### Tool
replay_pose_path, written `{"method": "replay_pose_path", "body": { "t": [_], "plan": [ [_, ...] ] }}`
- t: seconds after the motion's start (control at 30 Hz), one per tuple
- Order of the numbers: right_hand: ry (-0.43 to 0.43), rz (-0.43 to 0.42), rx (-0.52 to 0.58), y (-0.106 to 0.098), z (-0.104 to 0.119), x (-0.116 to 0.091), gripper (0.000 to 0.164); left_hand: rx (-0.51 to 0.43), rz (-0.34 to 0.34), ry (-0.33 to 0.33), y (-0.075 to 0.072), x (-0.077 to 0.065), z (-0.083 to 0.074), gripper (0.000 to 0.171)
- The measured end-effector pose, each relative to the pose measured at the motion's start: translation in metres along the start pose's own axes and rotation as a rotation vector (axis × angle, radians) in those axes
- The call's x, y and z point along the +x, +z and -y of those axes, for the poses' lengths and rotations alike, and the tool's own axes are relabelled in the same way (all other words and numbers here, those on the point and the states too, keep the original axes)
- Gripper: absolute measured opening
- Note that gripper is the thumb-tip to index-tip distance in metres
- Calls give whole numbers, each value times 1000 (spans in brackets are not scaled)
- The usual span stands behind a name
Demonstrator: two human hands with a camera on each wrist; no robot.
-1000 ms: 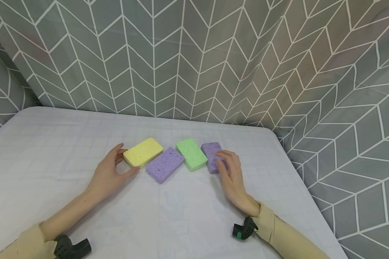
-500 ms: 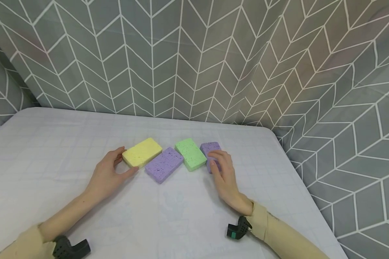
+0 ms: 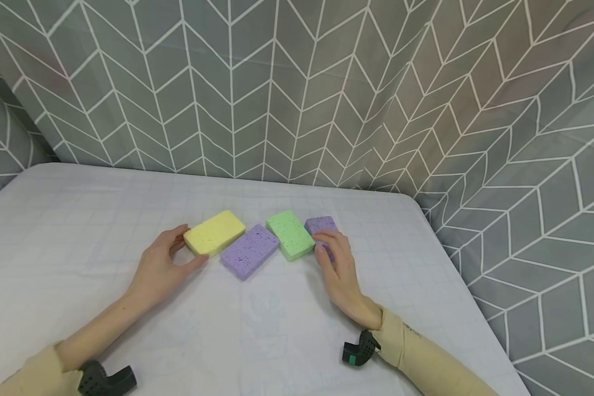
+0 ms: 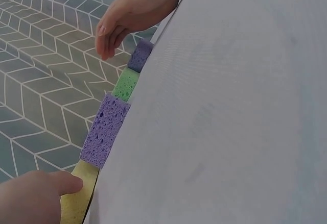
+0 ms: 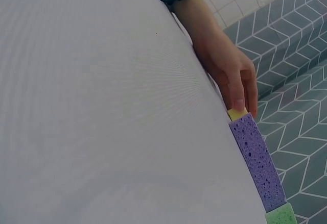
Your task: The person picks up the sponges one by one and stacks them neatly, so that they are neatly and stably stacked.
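Four-cornered sponges lie in a staggered row: yellow sponge (image 3: 215, 233), larger-looking purple sponge (image 3: 249, 252), green sponge (image 3: 290, 235) and a second purple sponge (image 3: 322, 224). My left hand (image 3: 160, 267) holds the yellow sponge at its left end, thumb on the near side and fingers behind; the left wrist view shows the thumb against the yellow sponge (image 4: 77, 203). Over the second purple sponge hovers my right hand (image 3: 341, 275), fingers loosely bent, fingertips close to the green sponge's right edge. In the left wrist view, the right hand (image 4: 133, 15) is raised above the sponges, holding nothing.
A white cloth covers the table (image 3: 257, 341), whose rounded far edge meets a grey curtain (image 3: 257, 99) with white chevron lines. Black wrist devices sit on the left sleeve (image 3: 106, 379) and right sleeve (image 3: 361, 347).
My right hand has moved left across the second purple sponge toward the green one. My left hand stays at the yellow sponge, which has shifted very slightly left.
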State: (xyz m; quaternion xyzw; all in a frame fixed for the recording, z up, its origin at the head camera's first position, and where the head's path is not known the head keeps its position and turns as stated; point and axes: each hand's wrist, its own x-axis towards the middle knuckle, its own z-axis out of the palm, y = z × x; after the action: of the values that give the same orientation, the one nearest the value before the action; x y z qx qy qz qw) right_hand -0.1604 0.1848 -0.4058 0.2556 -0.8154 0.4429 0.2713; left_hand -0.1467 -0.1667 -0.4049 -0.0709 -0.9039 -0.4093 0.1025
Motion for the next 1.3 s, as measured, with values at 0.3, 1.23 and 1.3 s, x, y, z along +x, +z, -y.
{"method": "replay_pose_path", "body": {
  "t": [0.3,1.23,1.3],
  "plan": [
    [-21,-15,4,-4,31,8,20,-2,-10,-6,-1,-2,0,78],
    [-4,4,11,-5,33,7,22,-78,-69,9,-3,-1,1,73],
    [-4,4,11,-5,33,7,22,-93,-69,12,-3,0,1,73]
  ]
}}
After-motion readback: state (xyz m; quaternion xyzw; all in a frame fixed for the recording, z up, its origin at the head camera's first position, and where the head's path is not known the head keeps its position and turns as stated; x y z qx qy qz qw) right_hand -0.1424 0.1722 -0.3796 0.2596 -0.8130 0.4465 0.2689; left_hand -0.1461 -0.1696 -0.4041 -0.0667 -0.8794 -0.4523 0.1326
